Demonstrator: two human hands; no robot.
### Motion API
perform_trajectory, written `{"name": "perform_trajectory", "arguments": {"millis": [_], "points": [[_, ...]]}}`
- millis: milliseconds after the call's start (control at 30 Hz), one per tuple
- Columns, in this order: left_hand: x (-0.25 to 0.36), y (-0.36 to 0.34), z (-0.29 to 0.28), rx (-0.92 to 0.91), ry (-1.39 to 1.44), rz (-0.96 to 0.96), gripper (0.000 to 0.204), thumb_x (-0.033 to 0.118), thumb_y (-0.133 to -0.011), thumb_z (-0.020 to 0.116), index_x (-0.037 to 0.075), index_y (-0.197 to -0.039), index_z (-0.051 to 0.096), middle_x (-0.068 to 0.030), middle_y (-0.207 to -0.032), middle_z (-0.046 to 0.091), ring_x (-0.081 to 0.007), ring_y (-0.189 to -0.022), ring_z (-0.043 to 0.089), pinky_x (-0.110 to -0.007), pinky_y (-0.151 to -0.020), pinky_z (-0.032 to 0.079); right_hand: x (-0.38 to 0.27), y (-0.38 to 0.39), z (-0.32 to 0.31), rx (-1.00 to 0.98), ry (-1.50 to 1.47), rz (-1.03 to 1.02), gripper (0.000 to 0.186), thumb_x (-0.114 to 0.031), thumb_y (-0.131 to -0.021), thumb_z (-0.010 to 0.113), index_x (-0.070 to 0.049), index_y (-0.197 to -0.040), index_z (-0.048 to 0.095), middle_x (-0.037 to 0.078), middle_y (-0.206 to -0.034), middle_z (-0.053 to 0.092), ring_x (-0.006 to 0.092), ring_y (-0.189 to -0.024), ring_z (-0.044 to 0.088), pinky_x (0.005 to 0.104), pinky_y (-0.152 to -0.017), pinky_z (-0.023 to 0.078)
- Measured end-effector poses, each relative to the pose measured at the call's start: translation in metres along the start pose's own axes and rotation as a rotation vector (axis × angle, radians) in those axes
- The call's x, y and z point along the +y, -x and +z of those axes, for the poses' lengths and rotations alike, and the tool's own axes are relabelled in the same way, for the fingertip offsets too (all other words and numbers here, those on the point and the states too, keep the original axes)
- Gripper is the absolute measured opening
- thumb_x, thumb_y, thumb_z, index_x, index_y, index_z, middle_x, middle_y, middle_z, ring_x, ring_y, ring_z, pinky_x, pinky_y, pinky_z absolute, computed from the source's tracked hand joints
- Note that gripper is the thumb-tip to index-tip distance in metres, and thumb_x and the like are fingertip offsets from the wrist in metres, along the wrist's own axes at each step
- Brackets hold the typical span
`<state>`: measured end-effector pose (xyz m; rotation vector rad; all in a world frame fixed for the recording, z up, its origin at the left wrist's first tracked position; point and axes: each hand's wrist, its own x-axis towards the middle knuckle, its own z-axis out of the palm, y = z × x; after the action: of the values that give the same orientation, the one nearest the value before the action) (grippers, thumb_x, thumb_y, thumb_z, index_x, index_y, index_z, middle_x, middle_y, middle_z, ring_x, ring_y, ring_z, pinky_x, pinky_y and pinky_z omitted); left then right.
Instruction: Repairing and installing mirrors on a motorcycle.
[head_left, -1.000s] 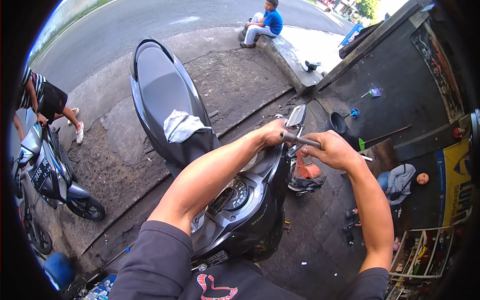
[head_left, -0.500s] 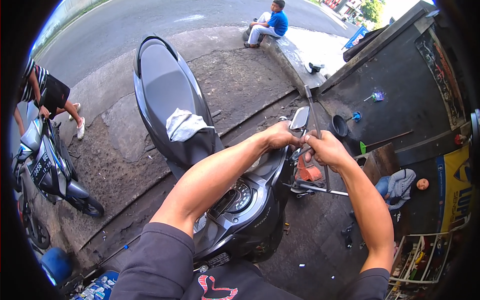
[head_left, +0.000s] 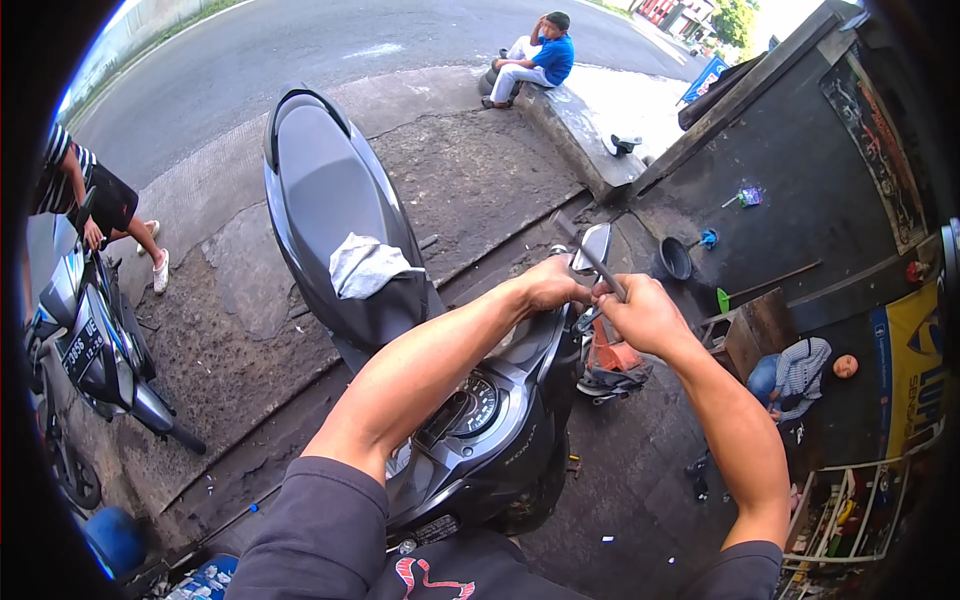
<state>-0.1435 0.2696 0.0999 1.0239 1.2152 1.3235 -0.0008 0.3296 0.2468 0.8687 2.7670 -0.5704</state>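
A dark scooter (head_left: 525,440) stands in front of me, its seat pointing away and its round speedometer (head_left: 478,405) below my arms. My left hand (head_left: 552,285) is closed at the right end of its handlebar, beside the mirror (head_left: 592,247); its fingertips are hidden, so what they grip does not show. Close against it, my right hand (head_left: 640,312) is wrapped round a metal T-handle wrench (head_left: 588,250), whose shaft slants up and left past the mirror. The wrench's crossbar is out of sight. A grey cloth (head_left: 368,267) lies on the scooter seat.
At left, a person (head_left: 85,190) stands by another motorbike (head_left: 100,350). One person (head_left: 540,65) sits on the kerb by the road; another (head_left: 795,375) sits at right. An orange-and-dark object (head_left: 612,358) lies beyond the scooter, near a black basin (head_left: 675,258) and a wire rack (head_left: 850,510).
The wrench has swung from nearly upright to a leftward slant, and its crossbar no longer shows. My right hand has turned with it. The person on the kerb has raised a hand to the head.
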Motion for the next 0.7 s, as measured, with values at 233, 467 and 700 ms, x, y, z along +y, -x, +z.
{"name": "perform_trajectory", "arguments": {"millis": [233, 467, 700], "points": [[0.004, 0.003, -0.001, 0.029, -0.012, -0.059, 0.025, 0.018, -0.075, 0.079, 0.004, -0.095, 0.071, -0.0036, -0.085, 0.068, -0.013, -0.077, 0.06, -0.029, -0.07, 0.048, 0.036, 0.002, -0.004, -0.285, -0.585, -0.222, 0.031, -0.018, -0.089, 0.069, 0.004, -0.11, 0.067, 0.014, -0.081, 0.072, 0.0142, -0.071, 0.063, 0.0342, -0.068, 0.05], [0.009, 0.005, 0.002, 0.088, 0.041, -0.072, 0.021, 0.014, -0.073, 0.076, 0.0, -0.089, 0.07, -0.005, -0.078, 0.066, -0.0106, -0.069, 0.058, -0.029, -0.062, 0.046, 0.023, -0.001, -0.019, -0.127, 0.082, -0.48, 0.034, -0.035, -0.088, 0.069, -0.004, -0.102, 0.07, 0.022, -0.078, 0.066, 0.0392, -0.075, 0.064, 0.0447, -0.067, 0.049], [0.001, 0.001, -0.006, -0.063, -0.023, 0.036, 0.025, 0.018, -0.08, 0.074, 0.004, -0.1, 0.069, -0.0034, -0.085, 0.068, -0.0099, -0.075, 0.06, -0.027, -0.07, 0.048, 0.033, -0.01, -0.009, -0.188, -0.255, -0.435, 0.036, -0.036, -0.09, 0.067, -0.001, -0.097, 0.069, 0.021, -0.076, 0.066, 0.0377, -0.074, 0.066, 0.044, -0.068, 0.05]]}}
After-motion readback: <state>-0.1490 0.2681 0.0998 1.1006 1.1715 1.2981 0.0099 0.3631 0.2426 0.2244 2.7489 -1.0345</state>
